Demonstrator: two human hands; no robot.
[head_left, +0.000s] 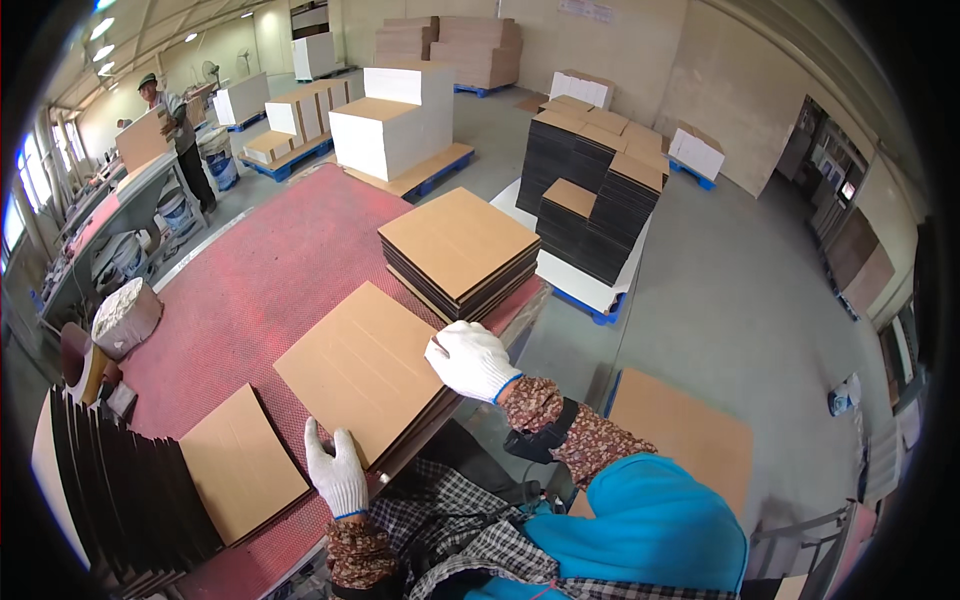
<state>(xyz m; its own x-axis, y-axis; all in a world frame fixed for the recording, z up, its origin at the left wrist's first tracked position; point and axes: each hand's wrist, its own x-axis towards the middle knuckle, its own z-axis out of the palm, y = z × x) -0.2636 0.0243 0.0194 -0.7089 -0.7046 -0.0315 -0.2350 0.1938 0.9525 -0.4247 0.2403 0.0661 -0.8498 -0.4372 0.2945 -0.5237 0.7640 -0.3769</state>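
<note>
Both my hands wear white gloves with blue cuffs. A square brown board (360, 365), dark at its edges, tops a low stack at the near edge of the red table. My left hand (335, 472) rests at the near left corner of this board, thumb and forefinger apart. At the right corner my right hand (472, 362) is closed, its curled fingers at the board's edge; its fingertips are partly hidden. Just beyond that hand stands a taller stack of similar boards (460, 245). Left of my left hand, another brown board (245, 465) lies beside a leaning row of dark-edged boards (125, 490).
The red table (270, 250) carries a whitish block-like bundle (127, 317) at its left edge. Black-edged stacks (590, 200) stand on a pallet to the right, white-sided stacks (390, 130) beyond the table. A brown sheet (690, 430) lies low at my right. Another person (180, 130) holds a board far left.
</note>
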